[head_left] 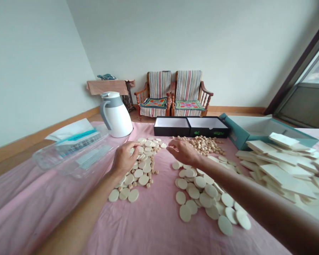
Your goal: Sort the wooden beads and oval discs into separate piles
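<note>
My left hand [126, 156] hovers at the left edge of a pile of round wooden discs [143, 180], with small wooden beads or cubes mixed in. Its fingers are bent forward, thumb apart from them, and nothing shows in the grasp. Across a strip of bare cloth, my right hand [184, 151] reaches inward with fingers curved and thumb apart. A pale disc [163, 145] lies just off its fingertips. Beneath my right forearm spreads a second heap of wooden discs [207, 200]. Small wooden beads [206, 144] are gathered behind my right hand.
Pink cloth [138, 226] covers the table. At the left are clear plastic cases [93, 156] and a white jug [118, 118]. Black boxes [171, 131] stand at the back, with a teal box [239, 136] and stacked pale wooden boards [287, 170] at right. Two chairs [187, 86] stand beyond.
</note>
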`<state>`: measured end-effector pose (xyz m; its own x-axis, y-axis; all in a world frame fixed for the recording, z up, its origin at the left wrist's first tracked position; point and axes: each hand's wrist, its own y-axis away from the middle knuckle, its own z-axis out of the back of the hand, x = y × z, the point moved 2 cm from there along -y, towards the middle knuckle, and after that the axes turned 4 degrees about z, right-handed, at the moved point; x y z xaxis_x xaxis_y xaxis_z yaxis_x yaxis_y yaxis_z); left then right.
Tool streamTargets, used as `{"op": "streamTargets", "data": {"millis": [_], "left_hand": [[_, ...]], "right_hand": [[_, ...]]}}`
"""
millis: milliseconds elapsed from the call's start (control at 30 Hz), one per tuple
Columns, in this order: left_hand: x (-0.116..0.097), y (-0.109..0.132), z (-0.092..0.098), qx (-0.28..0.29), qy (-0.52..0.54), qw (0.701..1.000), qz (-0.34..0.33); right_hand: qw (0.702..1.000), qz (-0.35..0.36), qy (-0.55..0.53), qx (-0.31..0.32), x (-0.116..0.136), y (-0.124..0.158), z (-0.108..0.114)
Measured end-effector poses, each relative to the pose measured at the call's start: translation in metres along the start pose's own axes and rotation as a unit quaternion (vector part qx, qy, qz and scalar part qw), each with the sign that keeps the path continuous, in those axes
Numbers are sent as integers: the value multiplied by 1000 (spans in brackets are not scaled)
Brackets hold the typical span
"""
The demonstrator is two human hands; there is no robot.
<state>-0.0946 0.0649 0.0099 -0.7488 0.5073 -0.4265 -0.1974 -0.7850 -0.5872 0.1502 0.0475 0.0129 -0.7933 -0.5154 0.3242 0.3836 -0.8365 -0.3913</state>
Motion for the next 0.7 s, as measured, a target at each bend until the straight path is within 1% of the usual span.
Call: {"op": "streamTargets", "data": {"millis": [100,200,267,333,400,500,700], "left_hand": [[4,2,-2,1,-13,1000,-7],[5,2,-2,0,-26,1000,-3],[4,2,0,-3,-35,999,-1],[4,2,3,-8,-41,999,3],[4,2,4,-11,-43,999,7],[6,1,4,-14,-39,999,7],[11,1,0,-21,-23,999,13]], "right_hand": [[999,-34,20,19,4,-45,-33],[991,-112,5,70,6,-86,-59],[983,-152,-8,100,7,-107,-73],[979,-164,-15,117,9,-120,-84],[978,-164,-18,128,11,-124,-93],[976,-168,-19,139,18,-117,-99],[973,-178,-20,145,43,-84,-89]]}}
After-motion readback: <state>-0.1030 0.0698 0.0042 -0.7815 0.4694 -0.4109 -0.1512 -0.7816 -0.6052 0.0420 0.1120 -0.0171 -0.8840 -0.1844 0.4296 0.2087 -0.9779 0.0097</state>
